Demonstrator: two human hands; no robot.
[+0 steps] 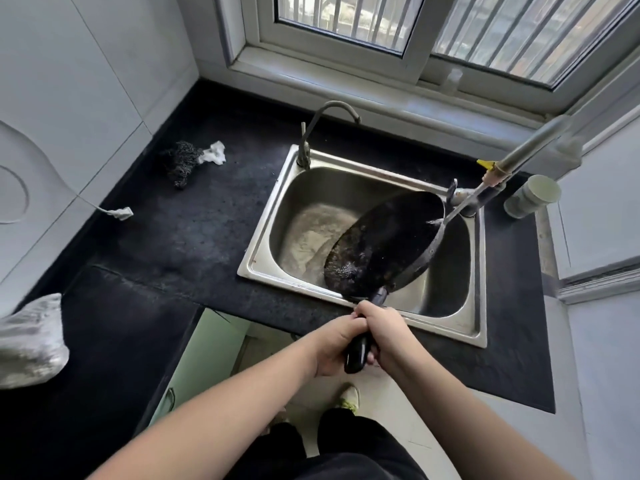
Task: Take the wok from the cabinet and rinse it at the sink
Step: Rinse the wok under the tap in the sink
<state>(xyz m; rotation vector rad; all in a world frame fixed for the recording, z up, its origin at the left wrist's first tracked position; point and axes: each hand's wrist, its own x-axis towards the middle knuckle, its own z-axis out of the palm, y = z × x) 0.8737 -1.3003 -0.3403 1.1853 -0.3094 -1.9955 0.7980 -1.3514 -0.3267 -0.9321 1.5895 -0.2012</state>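
Head view: the sink (266,251) holds the wok (384,244), tilted steeply on edge with water pooled at its low side. The risk I see is the wet handle twisting, dropping the wok against the basin. It looks blackened, crusted, wet. Left hand (334,344) and right hand (382,332) both wrap fingers around the handle.

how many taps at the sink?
2. A curved tap stands at the back left corner of the sink; a second tap sits at the back right, its spout over the wok.
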